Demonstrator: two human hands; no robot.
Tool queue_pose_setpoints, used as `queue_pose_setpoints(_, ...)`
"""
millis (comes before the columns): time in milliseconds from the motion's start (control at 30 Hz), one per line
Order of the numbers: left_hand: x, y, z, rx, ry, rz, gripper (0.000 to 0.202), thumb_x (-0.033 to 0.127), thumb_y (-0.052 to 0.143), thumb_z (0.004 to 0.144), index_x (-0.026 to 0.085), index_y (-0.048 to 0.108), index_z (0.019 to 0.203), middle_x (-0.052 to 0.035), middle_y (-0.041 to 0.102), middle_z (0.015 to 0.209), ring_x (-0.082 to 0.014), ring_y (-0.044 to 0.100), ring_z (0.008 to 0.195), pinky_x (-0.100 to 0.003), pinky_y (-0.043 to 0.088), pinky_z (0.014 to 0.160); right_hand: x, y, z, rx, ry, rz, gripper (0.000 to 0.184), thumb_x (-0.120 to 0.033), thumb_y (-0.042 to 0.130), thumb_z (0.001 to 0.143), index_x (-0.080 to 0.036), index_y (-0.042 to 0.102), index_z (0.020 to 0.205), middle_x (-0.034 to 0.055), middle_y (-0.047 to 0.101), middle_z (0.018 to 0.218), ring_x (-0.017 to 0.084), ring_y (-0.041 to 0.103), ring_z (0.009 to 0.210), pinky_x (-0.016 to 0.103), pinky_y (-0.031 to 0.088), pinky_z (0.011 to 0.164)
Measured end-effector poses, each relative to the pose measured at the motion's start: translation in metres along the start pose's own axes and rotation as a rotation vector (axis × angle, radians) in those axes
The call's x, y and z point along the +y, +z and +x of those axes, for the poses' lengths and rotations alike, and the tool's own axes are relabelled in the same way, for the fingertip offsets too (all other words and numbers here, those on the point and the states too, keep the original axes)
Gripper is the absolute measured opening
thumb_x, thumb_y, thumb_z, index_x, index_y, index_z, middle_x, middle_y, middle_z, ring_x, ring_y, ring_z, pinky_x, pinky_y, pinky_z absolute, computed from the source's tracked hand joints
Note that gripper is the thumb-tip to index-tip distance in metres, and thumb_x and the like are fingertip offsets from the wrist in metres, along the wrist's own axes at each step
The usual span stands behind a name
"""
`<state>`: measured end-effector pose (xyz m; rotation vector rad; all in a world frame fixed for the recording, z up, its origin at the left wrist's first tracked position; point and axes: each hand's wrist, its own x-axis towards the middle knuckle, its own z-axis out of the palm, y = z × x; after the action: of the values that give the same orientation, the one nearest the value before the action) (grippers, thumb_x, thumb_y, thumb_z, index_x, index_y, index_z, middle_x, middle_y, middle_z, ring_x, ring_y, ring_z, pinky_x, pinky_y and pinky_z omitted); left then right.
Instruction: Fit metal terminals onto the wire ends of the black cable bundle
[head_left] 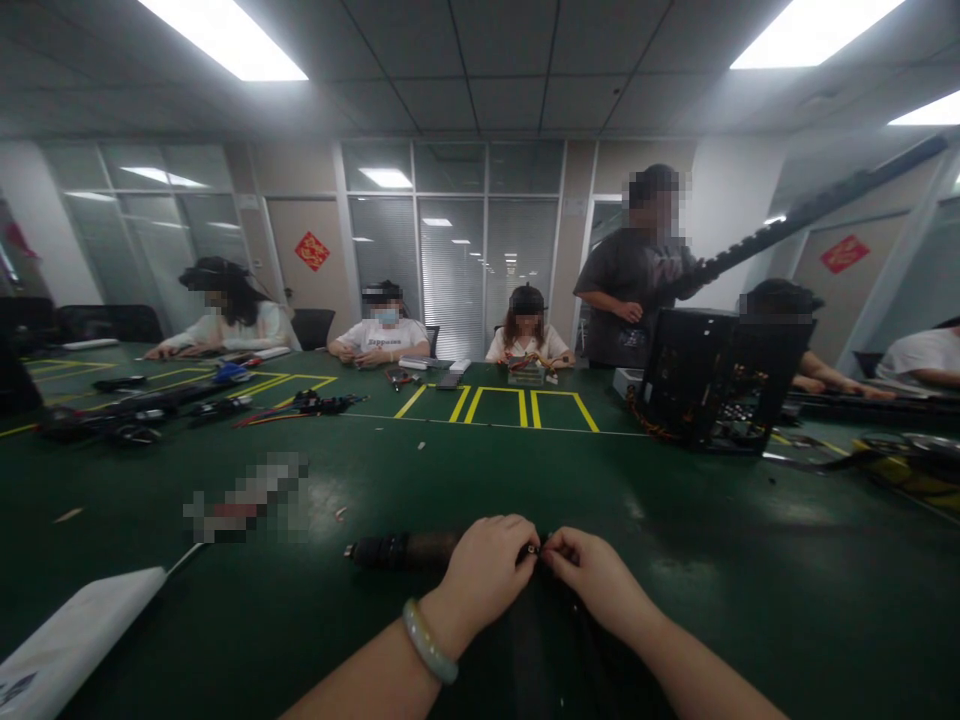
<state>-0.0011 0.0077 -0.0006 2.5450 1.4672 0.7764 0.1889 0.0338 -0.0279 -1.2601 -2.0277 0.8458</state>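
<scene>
My left hand, with a bangle on its wrist, is closed in a pinch on a small dark piece with a shiny end. Fingertip to fingertip with it, my right hand is also pinched, at the same spot; what lies between its fingers is too small to make out. A dark cylindrical tool with a metal tip lies on the table just left of my hands, tip pointing left. My left hand hides its right end. Something dark and strap-like, too dim to name, runs below my hands.
On the green table, a white power bank-like block with a cable lies at the near left. Cables and dark parts sit farther left. A black computer case stands back right. Several people sit opposite; one standing person holds a long dark bar.
</scene>
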Motion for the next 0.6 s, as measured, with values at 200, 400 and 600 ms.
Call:
queue_pose_setpoints(200, -0.0005, 0.002, -0.0002, 0.025, -0.04, 0.0, 0.011, 0.017, 0.059, 0.082, 0.023, 0.06, 0.092, 0.0001, 0.065, 0.103, -0.019, 0.059, 0.095, -0.033, 0.042, 0.088, -0.0009, -0.0003, 0.0002, -0.002, 0.003, 0.024, 0.013, -0.025, 0.056, 0.086, -0.019, 0.067, 0.083, -0.0011, 0.065, 0.073, 0.015, 0.06, 0.069, 0.022, 0.039, 0.06)
queue_pose_setpoints(400, 0.0017, -0.0006, 0.0001, -0.013, -0.017, 0.0, 0.01, 0.016, 0.056, 0.085, 0.022, 0.061, 0.092, -0.0009, 0.065, 0.103, -0.019, 0.059, 0.096, -0.033, 0.041, 0.09, -0.0042, -0.001, 0.0, -0.004, 0.014, 0.021, 0.013, -0.025, 0.056, 0.086, -0.019, 0.067, 0.083, -0.0009, 0.065, 0.073, 0.015, 0.06, 0.069, 0.022, 0.039, 0.06)
queue_pose_setpoints(600, 0.0025, -0.0013, -0.0002, -0.011, -0.049, 0.04, 0.013, 0.017, 0.057, 0.084, 0.021, 0.06, 0.096, -0.0024, 0.064, 0.107, -0.0197, 0.059, 0.098, -0.033, 0.042, 0.09, -0.0075, -0.0028, -0.0009, -0.016, 0.018, 0.017, 0.013, -0.025, 0.055, 0.086, -0.019, 0.067, 0.083, -0.0006, 0.066, 0.075, 0.016, 0.061, 0.07, 0.022, 0.04, 0.061)
